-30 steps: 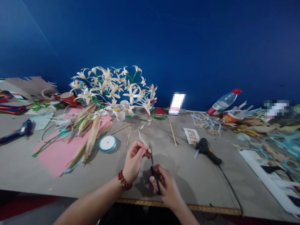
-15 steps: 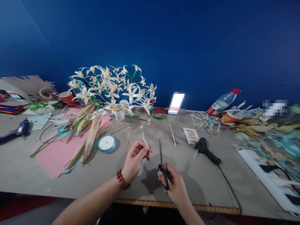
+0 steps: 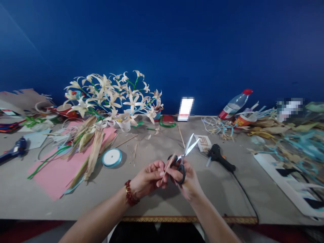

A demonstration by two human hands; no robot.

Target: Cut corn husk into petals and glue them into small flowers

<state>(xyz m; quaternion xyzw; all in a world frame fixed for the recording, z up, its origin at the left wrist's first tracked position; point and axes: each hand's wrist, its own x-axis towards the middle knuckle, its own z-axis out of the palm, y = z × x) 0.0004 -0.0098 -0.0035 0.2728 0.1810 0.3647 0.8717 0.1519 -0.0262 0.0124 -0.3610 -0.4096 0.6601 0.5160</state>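
1. Left hand [image 3: 150, 177] is near the table's near edge, centre of the scene. Its fingers are curled shut, with the thumb and fingertips pinching a thin pale husk strip [image 3: 169, 166].
2. The husk strip slants up and to the right from that pinch and sits between the two hands, touching both, just left of the scissors' handles.
3. Right hand [image 3: 189, 179] is just right of the left hand, fingertips meeting it. Its fingers are closed through the black handle loops of the scissors [image 3: 182, 158].
4. The scissors are held off the table with the blades spread apart, pointing far and right. The tips hang above the printed card [image 3: 204, 143].
5. A red bead bracelet [image 3: 129, 193] is on the left wrist.
6. The black glue gun [image 3: 219, 157] lies on the table [image 3: 157, 206] right of the hands, its cord running toward the near edge.
7. The white ribbon spool [image 3: 111, 157] lies flat, left of the hands, beside the pink paper [image 3: 58, 168].
8. Dried corn husks [image 3: 92, 148] lie across the pink paper.
9. The bunch of pale handmade flowers [image 3: 111, 96] with green stems is far left, against the blue wall.
10. A wooden stick [image 3: 180, 134] lies far of the hands.
11. A plastic bottle [image 3: 234, 104] with a red cap leans far right.
12. A blue glue gun [image 3: 12, 152] is at the left edge.
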